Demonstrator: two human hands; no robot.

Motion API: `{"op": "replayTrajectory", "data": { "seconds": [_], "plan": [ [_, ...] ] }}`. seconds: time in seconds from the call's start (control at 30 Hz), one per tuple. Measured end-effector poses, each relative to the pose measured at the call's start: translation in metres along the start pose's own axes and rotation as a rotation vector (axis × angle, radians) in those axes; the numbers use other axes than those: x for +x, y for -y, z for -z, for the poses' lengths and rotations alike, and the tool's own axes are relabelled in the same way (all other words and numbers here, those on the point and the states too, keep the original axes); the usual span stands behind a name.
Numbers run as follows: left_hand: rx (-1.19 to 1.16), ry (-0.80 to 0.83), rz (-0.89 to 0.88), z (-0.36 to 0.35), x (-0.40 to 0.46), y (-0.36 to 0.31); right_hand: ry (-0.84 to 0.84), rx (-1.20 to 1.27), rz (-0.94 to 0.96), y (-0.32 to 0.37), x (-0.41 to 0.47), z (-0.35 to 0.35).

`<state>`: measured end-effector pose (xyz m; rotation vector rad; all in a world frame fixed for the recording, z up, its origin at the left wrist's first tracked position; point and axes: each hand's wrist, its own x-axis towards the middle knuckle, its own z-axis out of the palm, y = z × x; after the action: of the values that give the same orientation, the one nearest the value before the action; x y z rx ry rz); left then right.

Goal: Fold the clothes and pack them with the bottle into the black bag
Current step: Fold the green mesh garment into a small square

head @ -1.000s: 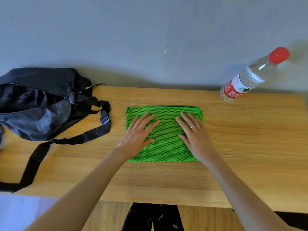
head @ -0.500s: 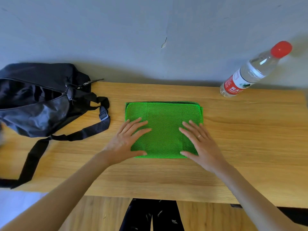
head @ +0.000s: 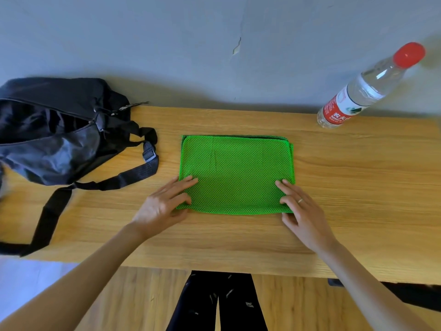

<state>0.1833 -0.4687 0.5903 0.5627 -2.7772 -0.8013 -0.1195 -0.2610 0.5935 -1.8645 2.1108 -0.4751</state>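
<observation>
The folded cloth [head: 236, 174] lies between both hands: left hand [head: 164, 204] and right hand [head: 301, 211] rest flat-fingered on its near corners (thumbs at the edge). Bag [head: 47, 132] lies beyond the left hand, bottle [head: 362, 89] beyond the right.

Both hands [head: 164, 206] [head: 303, 211] flat, fingers extended

Both hands slid outward and back across the folded green cloth [head: 236, 173]: the left hand [head: 164, 206] reached its near-left corner, the right hand [head: 301, 212] its near-right corner.
</observation>
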Motion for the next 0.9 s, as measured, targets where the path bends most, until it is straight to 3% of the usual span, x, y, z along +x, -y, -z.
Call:
{"op": "replayTrajectory", "data": {
  "seconds": [0.17, 0.23, 0.37, 0.53, 0.9],
  "plan": [
    [-0.045, -0.022, 0.077, 0.007, -0.002, -0.003, -0.03, 0.008, -0.036, -0.003, -0.003, 0.008],
    [-0.131, -0.037, 0.192, 0.013, -0.001, -0.006, -0.054, 0.077, -0.105, -0.003, 0.0, 0.012],
    [-0.389, -0.133, 0.436, 0.032, 0.016, -0.014, -0.106, 0.445, -0.384, 0.007, 0.019, 0.037],
    [-0.524, -0.14, 0.587, 0.042, 0.054, 0.0, -0.131, 0.707, -0.474, -0.002, 0.057, 0.05],
    [-0.547, -0.19, 0.651, 0.041, 0.102, 0.014, -0.191, 0.577, -0.538, -0.025, 0.102, 0.032]
  ]
}}
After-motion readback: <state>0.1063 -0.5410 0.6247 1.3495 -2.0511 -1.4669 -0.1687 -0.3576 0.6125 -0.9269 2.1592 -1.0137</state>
